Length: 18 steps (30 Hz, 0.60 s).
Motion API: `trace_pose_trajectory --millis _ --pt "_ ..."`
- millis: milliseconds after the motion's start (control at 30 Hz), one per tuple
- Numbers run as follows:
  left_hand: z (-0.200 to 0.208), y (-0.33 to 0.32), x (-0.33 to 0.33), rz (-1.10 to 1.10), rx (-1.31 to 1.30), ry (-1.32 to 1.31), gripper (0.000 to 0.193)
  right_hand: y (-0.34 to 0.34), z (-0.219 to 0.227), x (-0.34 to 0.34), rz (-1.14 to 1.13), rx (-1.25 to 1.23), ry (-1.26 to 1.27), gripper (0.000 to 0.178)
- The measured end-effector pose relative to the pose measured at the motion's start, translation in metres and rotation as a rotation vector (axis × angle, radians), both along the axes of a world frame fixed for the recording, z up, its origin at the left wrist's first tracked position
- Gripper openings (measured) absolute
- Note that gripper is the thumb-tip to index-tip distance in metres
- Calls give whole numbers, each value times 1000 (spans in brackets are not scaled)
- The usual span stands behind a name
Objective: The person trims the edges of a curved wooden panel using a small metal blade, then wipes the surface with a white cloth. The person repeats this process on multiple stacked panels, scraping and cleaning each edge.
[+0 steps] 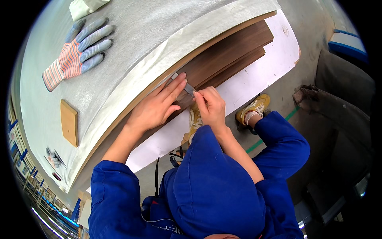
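Dark brown wood-look boards (230, 44) lie stacked along the near side of the table. On the top board my left hand (153, 109) rests flat, its fingers stretched out and its thumb apart. A thin grey strip (188, 88) lies just past its fingertips; whether it is tape, film or a blade I cannot make out. My right hand (211, 105) pinches the near end of this strip between thumb and fingers at the board's edge.
On the film-covered table (131, 51) lie a striped glove (75, 55), a tan wood block (69, 123) and small tools (55, 158). A white panel (278, 55) sits under the boards. My legs and yellow shoes (254, 105) are below; dark cloth (338, 107) hangs at right.
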<state>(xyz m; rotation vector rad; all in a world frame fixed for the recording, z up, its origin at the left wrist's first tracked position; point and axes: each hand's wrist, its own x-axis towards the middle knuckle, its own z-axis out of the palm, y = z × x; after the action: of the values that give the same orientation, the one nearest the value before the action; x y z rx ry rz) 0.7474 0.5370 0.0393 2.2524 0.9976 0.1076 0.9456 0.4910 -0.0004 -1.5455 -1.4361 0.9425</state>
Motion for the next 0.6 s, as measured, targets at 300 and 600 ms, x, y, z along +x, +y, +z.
trace_pose_trajectory --millis 300,600 --pt "2 -6 -8 -15 22 28 71 -6 -4 -6 24 28 -10 14" --pt "3 -14 -19 -13 23 40 70 -13 -1 -17 15 -21 -9 14"
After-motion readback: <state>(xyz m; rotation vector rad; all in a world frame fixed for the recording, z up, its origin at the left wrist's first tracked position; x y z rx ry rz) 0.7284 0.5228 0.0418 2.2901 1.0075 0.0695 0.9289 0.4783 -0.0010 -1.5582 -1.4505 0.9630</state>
